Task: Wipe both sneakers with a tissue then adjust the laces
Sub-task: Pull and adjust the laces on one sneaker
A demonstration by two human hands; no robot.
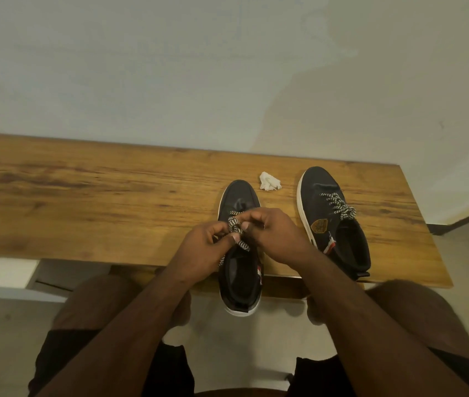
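Note:
Two dark sneakers with white soles stand on a wooden table [84,196]. The left sneaker [239,196] has its heel hanging over the table's near edge. My left hand [201,250] and my right hand [273,236] meet over its tongue, each pinching the black-and-white lace [234,224]. The right sneaker [330,222] stands apart to the right, toe pointing away, its patterned lace bunched at the top. A crumpled white tissue [269,181] lies on the table between the two toes.
The table runs along a pale wall [227,67] and ends at the right past the right sneaker. My knees sit below the table's near edge. A white shelf edge [1,273] shows at the lower left.

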